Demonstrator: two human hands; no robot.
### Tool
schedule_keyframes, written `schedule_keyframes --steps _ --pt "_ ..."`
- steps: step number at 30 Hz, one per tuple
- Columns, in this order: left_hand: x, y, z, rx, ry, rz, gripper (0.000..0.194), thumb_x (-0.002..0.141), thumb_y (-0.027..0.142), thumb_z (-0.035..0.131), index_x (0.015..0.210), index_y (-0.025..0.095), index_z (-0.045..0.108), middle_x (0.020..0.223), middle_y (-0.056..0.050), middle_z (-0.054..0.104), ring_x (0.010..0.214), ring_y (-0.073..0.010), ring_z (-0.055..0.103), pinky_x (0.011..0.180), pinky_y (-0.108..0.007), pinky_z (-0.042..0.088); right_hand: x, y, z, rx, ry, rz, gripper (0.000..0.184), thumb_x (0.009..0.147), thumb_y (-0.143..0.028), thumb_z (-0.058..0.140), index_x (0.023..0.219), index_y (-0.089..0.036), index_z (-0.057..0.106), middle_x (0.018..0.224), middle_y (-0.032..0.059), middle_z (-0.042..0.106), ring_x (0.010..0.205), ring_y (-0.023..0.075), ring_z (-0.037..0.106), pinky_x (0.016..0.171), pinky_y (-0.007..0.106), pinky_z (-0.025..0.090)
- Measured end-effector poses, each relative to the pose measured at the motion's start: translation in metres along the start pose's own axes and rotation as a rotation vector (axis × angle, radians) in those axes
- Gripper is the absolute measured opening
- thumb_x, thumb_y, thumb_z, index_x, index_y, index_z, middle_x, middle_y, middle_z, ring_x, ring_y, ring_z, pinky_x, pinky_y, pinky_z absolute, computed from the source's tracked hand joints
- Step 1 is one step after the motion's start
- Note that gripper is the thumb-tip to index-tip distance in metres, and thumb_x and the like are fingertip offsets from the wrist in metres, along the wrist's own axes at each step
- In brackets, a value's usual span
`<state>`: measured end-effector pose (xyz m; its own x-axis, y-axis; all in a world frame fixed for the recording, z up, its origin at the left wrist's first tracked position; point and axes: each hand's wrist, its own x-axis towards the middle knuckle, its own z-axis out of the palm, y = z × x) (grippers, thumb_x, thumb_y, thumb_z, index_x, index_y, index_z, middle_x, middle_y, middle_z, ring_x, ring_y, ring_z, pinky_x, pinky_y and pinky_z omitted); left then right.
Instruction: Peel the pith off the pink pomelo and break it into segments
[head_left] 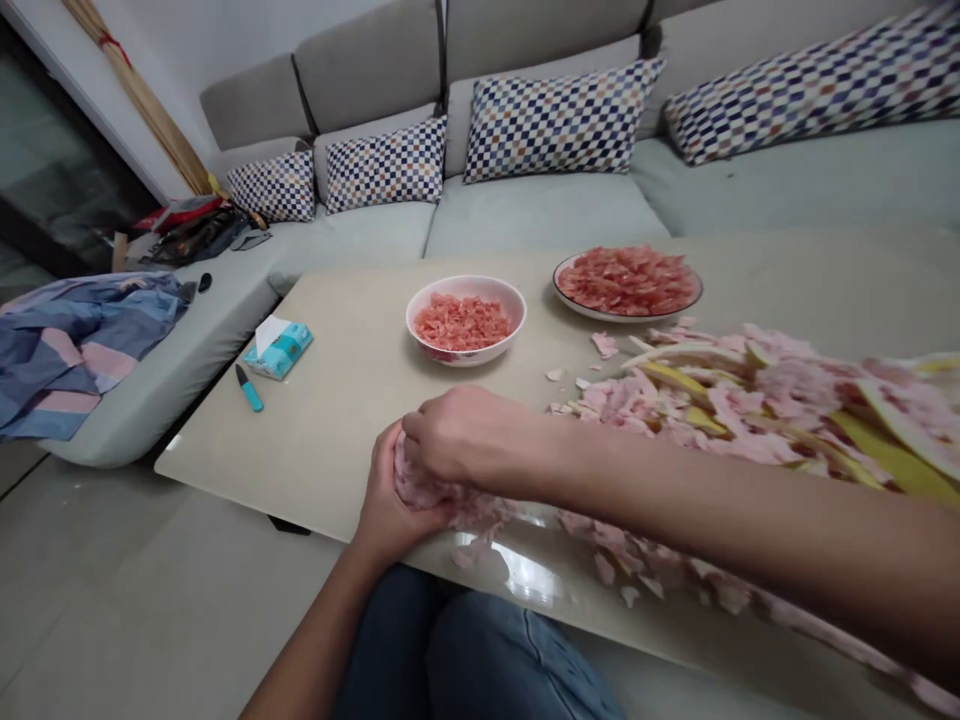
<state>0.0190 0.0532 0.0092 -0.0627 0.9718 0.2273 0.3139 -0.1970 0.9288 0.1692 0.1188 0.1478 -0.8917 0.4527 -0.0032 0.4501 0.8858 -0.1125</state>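
Observation:
My left hand (pixel 390 515) is wrapped around a partly peeled pomelo (pixel 420 484) with pinkish white pith, close to the table's front edge. Over the top of it my right hand (pixel 472 435) is closed, its bent fingers pressed against the pomelo; the fingertips are hidden. Shreds of pink pith (pixel 480 525) hang and lie just below the hands. A white bowl (pixel 469 352) of loose pink pomelo flesh stands beyond my hands. To its right is a dark-rimmed plate (pixel 630 316) heaped with more pomelo flesh.
A big pile of pomelo peel (pixel 757 395) covers the table's right side, with scraps along the front edge. At the left lie a tissue pack (pixel 279 349) and a small turquoise-handled knife (pixel 250 390). Behind the table (pixel 330 320) runs a grey sofa (pixel 510 215) with checked cushions.

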Motion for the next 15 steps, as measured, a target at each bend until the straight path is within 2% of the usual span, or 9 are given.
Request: schedule_keyframes --steps 2,5,7,9,12,13,15 --pt "0.001 -0.001 -0.003 0.028 -0.014 0.019 0.098 0.056 0.035 0.087 0.14 0.023 0.039 0.141 -0.013 0.048 0.134 -0.0353 0.046 0.112 -0.051 0.038 0.001 0.01 -0.006 -0.023 -0.02 -0.027 0.013 0.087 -0.012 0.06 0.086 -0.013 0.073 0.086 0.0082 0.071 0.069 0.0159 0.057 0.055 0.03 0.029" --pt "0.001 -0.001 -0.006 0.029 -0.061 0.032 0.096 0.06 0.038 0.085 0.142 0.025 0.038 0.143 -0.012 0.045 0.135 -0.0344 0.046 0.113 -0.051 0.037 -0.011 0.026 -0.007 0.083 0.112 0.016 0.018 0.093 -0.015 0.056 0.098 -0.013 0.073 0.095 0.0093 0.07 0.077 0.0157 0.061 0.06 0.027 0.034" --pt "0.002 -0.001 -0.007 0.016 -0.083 0.031 0.095 0.061 0.038 0.085 0.143 0.026 0.038 0.144 -0.011 0.044 0.135 -0.0335 0.046 0.114 -0.05 0.036 -0.021 0.031 -0.003 0.164 0.175 -0.029 0.02 0.093 -0.013 0.056 0.103 -0.016 0.073 0.096 0.0074 0.071 0.078 0.0141 0.062 0.061 0.026 0.036" --pt "0.002 -0.002 -0.008 0.001 -0.097 0.031 0.095 0.061 0.038 0.085 0.143 0.026 0.039 0.145 -0.011 0.044 0.135 -0.033 0.045 0.114 -0.049 0.036 -0.028 0.029 0.002 0.144 0.167 -0.092 0.019 0.091 -0.01 0.058 0.098 -0.018 0.074 0.093 0.0058 0.07 0.073 0.0127 0.06 0.058 0.025 0.034" --pt "0.002 -0.003 -0.008 -0.003 -0.096 0.022 0.096 0.059 0.035 0.086 0.142 0.026 0.04 0.145 -0.011 0.045 0.135 -0.0332 0.046 0.114 -0.048 0.037 -0.028 0.018 0.007 -0.001 0.102 -0.108 0.015 0.085 -0.007 0.062 0.082 -0.016 0.073 0.083 0.006 0.069 0.065 0.0129 0.057 0.052 0.027 0.028" --pt "0.003 -0.003 -0.008 -0.005 -0.093 0.015 0.096 0.058 0.033 0.087 0.142 0.025 0.04 0.145 -0.011 0.045 0.134 -0.0331 0.047 0.113 -0.048 0.038 -0.026 0.014 0.009 -0.019 0.111 -0.098 0.014 0.082 -0.006 0.064 0.077 -0.016 0.073 0.079 0.0058 0.069 0.063 0.0133 0.056 0.051 0.028 0.027" --pt "0.003 -0.002 -0.007 -0.012 -0.09 -0.003 0.098 0.057 0.029 0.087 0.142 0.025 0.039 0.144 -0.012 0.047 0.133 -0.0326 0.049 0.111 -0.047 0.041 -0.021 0.005 0.017 0.022 0.211 -0.046 0.015 0.078 -0.007 0.068 0.067 -0.018 0.07 0.07 0.0041 0.067 0.06 0.0138 0.055 0.051 0.028 0.028"
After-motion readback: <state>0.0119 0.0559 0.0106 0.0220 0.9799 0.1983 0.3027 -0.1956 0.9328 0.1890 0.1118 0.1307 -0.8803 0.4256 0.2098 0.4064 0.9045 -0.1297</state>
